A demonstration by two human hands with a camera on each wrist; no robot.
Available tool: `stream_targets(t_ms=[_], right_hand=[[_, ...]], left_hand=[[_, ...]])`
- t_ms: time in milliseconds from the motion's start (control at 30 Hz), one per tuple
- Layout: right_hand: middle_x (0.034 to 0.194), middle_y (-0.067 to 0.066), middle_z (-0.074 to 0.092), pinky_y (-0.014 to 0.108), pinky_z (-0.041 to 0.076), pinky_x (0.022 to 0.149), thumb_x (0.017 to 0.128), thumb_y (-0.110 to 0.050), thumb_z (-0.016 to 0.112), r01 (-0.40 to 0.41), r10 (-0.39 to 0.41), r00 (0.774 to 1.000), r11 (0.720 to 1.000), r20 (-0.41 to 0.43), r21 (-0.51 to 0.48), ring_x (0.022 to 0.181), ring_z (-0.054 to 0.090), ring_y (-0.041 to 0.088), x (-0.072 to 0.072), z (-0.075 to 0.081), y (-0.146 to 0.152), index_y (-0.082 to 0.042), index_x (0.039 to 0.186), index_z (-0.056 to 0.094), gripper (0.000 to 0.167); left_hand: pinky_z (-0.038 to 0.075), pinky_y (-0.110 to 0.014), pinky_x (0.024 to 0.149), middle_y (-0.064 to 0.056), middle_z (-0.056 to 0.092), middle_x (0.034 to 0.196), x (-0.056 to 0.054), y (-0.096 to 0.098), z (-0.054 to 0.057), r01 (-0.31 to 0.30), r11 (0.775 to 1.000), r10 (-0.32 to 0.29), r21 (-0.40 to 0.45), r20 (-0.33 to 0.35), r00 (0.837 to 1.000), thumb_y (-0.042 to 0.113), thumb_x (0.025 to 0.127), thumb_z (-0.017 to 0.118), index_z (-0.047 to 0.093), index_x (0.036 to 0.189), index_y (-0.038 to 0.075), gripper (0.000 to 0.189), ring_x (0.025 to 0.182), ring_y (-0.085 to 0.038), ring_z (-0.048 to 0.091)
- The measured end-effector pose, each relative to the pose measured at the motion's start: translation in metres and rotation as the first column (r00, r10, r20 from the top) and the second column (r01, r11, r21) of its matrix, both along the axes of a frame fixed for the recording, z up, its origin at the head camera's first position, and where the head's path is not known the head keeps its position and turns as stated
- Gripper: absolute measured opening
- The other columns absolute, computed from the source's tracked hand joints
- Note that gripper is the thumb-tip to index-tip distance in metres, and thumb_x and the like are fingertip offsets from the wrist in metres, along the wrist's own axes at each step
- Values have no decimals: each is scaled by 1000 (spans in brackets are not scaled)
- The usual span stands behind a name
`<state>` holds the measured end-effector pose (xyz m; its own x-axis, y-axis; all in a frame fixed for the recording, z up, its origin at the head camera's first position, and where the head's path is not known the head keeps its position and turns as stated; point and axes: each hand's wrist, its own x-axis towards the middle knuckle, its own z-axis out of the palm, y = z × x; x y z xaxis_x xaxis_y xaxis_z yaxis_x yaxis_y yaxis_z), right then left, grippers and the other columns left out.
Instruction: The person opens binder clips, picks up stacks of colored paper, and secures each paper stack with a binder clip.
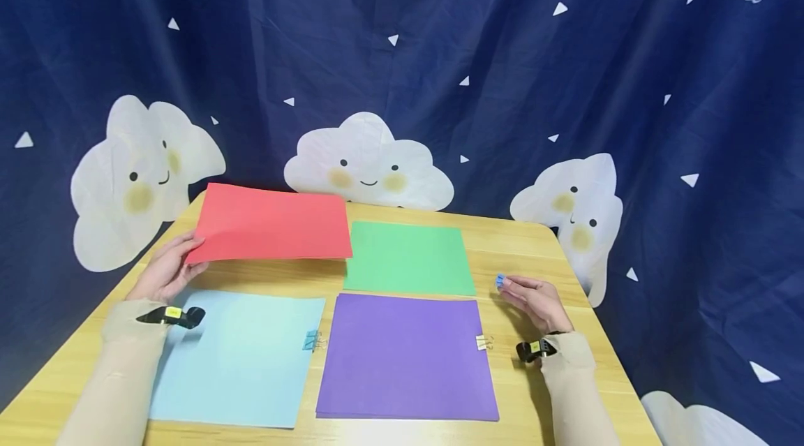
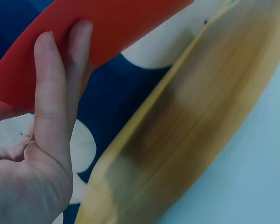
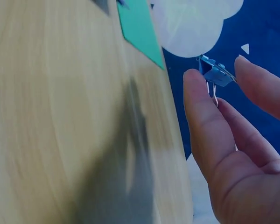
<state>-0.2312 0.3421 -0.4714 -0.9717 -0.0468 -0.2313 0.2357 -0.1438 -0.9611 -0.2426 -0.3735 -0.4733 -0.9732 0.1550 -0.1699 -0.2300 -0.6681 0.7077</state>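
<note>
My left hand holds a stack of red paper by its near left corner. The red sheets are raised off the table and bow slightly. In the left wrist view, fingers lie against the underside of the red paper. At the right, my right hand pinches a small blue binder clip between thumb and fingertips, above the table. One wire handle of the clip points down in the right wrist view.
Green paper lies at the back centre of the wooden table. In front are light blue paper with a blue binder clip and purple paper with a pale binder clip. A dark blue curtain hangs behind.
</note>
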Motion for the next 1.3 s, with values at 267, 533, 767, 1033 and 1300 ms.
stream_targets(t_ms=[267,533,767,1033,1300], right_hand=[[97,2,81,31,58,98,101,0,62,75,-76,997,991,4,-113,93,79,14,3,1,-6,-15,97,81,24],[93,1,80,28,60,95,103,-2,59,110,-104,994,978,39,-180,92,78,13,3,2,-16,-17,89,81,30],[104,9,80,31,57,101,103,3,56,42,-36,999,956,29,-291,102,78,19,6,4,-26,-6,110,75,22],[110,9,78,25,57,101,107,2,46,-37,47,999,911,16,-411,106,76,17,8,1,-31,-5,107,73,28],[115,13,74,25,53,106,108,4,42,-73,83,997,909,6,-411,110,75,23,9,-2,-42,-1,113,69,28]], left_hand=[[65,-27,75,-3,76,107,0,25,10,23,999,-25,-40,-40,999,9,109,48,61,123,19,22,91,-15,78],[65,-26,72,-1,74,106,2,44,6,40,997,-45,-71,-67,997,9,110,46,56,126,19,21,90,-13,77],[64,-25,71,-2,74,107,2,60,4,72,995,-78,-69,-94,993,8,110,47,57,128,17,22,89,-13,77],[64,-25,71,-2,75,108,4,78,0,107,993,-113,-58,-129,985,9,111,44,54,130,17,22,90,-13,78],[64,-27,75,-3,75,109,11,91,-5,125,990,-132,-65,-117,984,9,111,44,51,133,16,24,92,-14,78]])
